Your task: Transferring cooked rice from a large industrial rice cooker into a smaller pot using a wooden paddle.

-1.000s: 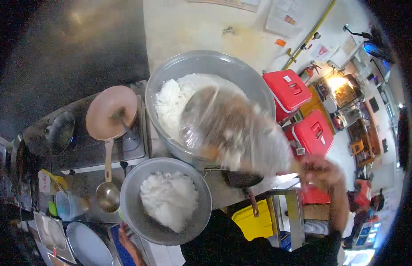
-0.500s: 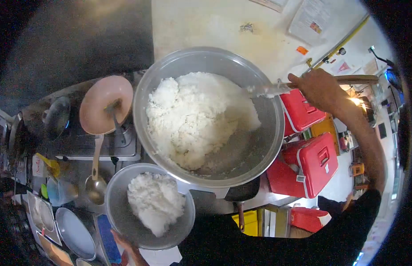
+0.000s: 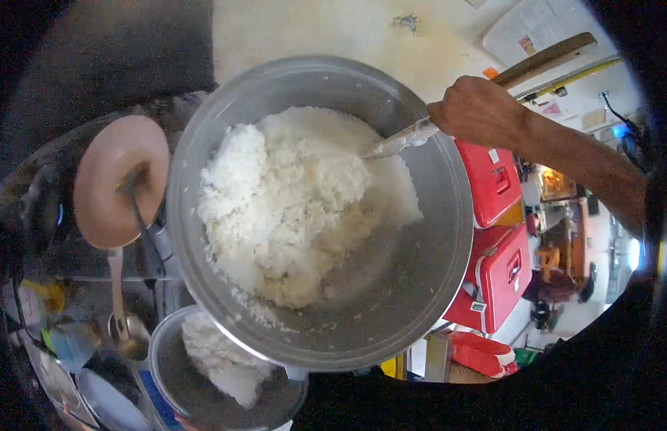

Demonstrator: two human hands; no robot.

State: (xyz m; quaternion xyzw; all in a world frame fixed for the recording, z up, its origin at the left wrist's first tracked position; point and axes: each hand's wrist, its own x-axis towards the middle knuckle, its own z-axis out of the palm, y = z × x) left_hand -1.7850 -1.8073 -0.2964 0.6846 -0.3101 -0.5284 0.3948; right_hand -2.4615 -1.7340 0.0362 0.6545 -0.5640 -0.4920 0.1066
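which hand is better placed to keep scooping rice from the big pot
Right. The right hand already grips the spoon, whose tip is dug into the rice in the big pot. The left hand is out of view.

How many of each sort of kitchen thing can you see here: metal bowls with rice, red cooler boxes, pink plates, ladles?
Metal bowls with rice: 2, big bowl, small bowl
Red cooler boxes: 2, upper box, lower box
Pink plate: 1
Ladle: 1
Spoon in right hand: 1
Total: 7

White paper sheet (image 3: 538,29) on wall, top right.
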